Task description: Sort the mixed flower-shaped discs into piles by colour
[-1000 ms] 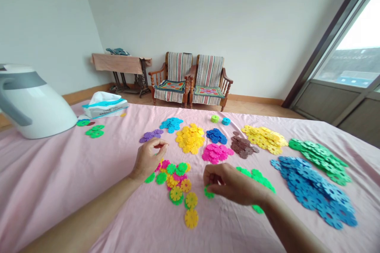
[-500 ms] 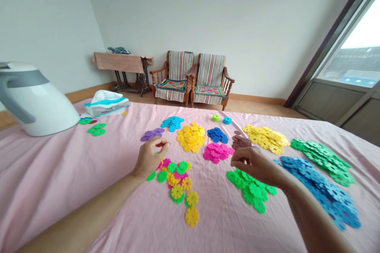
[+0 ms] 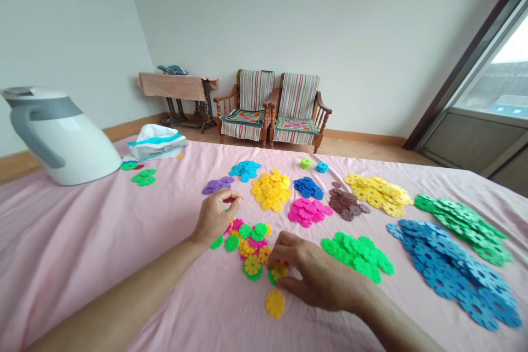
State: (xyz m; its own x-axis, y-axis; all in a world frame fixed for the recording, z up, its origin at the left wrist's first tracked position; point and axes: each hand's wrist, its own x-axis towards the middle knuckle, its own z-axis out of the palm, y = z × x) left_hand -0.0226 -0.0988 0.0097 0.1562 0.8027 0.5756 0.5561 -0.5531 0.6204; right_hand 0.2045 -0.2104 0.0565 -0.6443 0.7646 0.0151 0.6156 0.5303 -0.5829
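My left hand (image 3: 215, 214) is closed in a pinch above the left end of the mixed pile; whatever it holds, if anything, is too hidden to make out. Under and beside it lie green, magenta and yellow notched plastic discs (image 3: 251, 246). My right hand (image 3: 307, 269) reaches down with thumb and fingers apart around a yellow notched disc (image 3: 279, 270), which rests over a green one. Nearer to me lies a single yellow disc (image 3: 275, 303). Green discs (image 3: 358, 254) are heaped to the right of my right hand.
Sorted heaps of discs spread over the pink cloth: yellow (image 3: 272, 190), magenta (image 3: 309, 212), brown (image 3: 344, 203), dark blue (image 3: 308, 187) and large blue (image 3: 454, 269). At the left stand a white kettle (image 3: 82, 146) and a tissue pack (image 3: 159, 146). Two armchairs (image 3: 299, 104) stand beyond.
My right hand has moved left and down, from above the green heap to the yellow discs of the mixed pile. My left hand keeps its pinch. The view has shifted slightly.
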